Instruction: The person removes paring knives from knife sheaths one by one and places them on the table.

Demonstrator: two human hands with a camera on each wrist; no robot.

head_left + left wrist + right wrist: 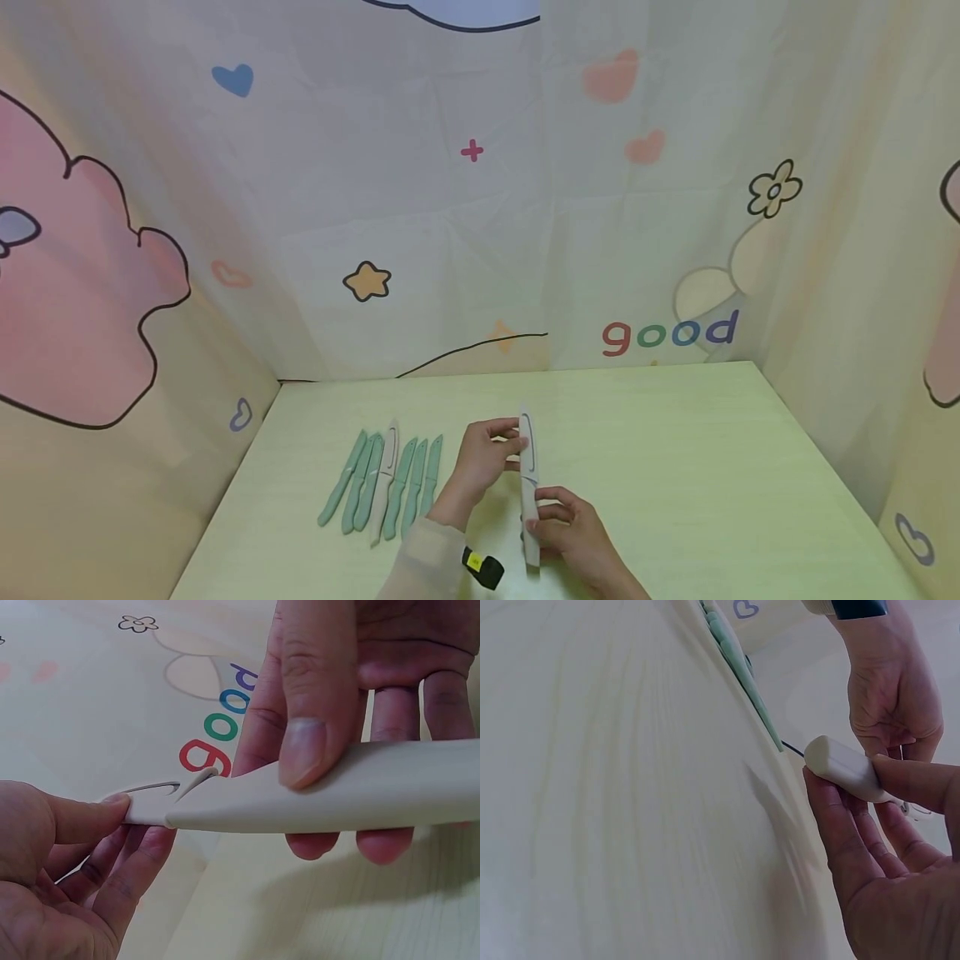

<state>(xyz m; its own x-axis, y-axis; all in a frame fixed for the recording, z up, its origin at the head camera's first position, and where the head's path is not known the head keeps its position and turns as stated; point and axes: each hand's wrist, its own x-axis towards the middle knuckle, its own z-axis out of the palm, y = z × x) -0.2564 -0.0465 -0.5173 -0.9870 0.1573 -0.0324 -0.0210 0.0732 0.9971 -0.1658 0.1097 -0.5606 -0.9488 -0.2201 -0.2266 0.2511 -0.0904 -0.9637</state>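
Observation:
A cream-white paring knife (528, 496) in a matching sheath (528, 442) is held up lengthwise above the table, between both hands. My left hand (483, 457) pinches the sheathed blade end between thumb and fingers. Lower down, my right hand (576, 533) grips the handle, thumb on one side and fingers on the other. In the left wrist view, the slotted sheath (150, 801) meets the handle (255, 799) at a slanted joint. The handle's blunt end (821, 756) faces the camera in the right wrist view. The blade itself is hidden by the sheath.
To the left lie several mint-green knives (408, 492) side by side, with one cream-white sheathed knife (384, 475) among them. They rest on a pale wood-grain table (712, 483). A printed curtain (420, 183) hangs behind and at both sides.

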